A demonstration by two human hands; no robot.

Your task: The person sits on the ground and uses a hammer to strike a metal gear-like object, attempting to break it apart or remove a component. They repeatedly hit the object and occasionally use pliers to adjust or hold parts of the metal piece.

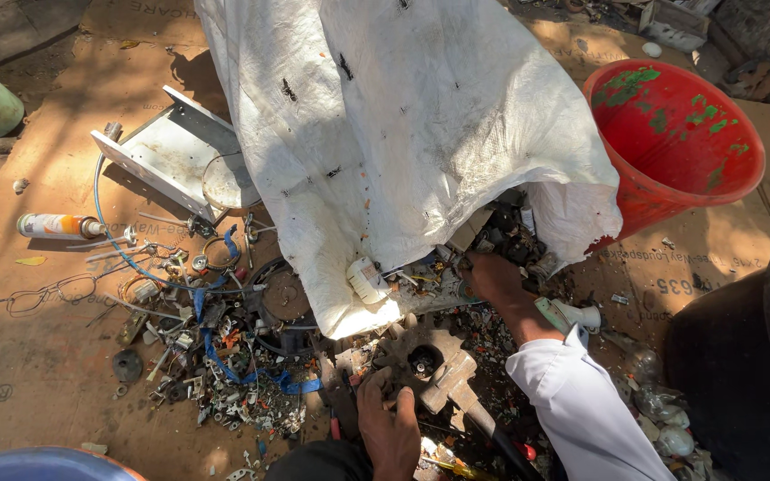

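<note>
The big white woven plastic sack [403, 134] lay tipped over a heap of mixed metal and plastic scrap [242, 356] on the brown cardboard-covered ground [37, 356]. The right hand [492, 276], in a white sleeve [581, 401], reached into the sack's mouth; whether its grip was closed could not be told. The left hand [391, 428] rested on a rusty toothed metal gear [425, 356], fingers curled over it. A red plastic tub [679, 142] stood just behind the sack.
</note>
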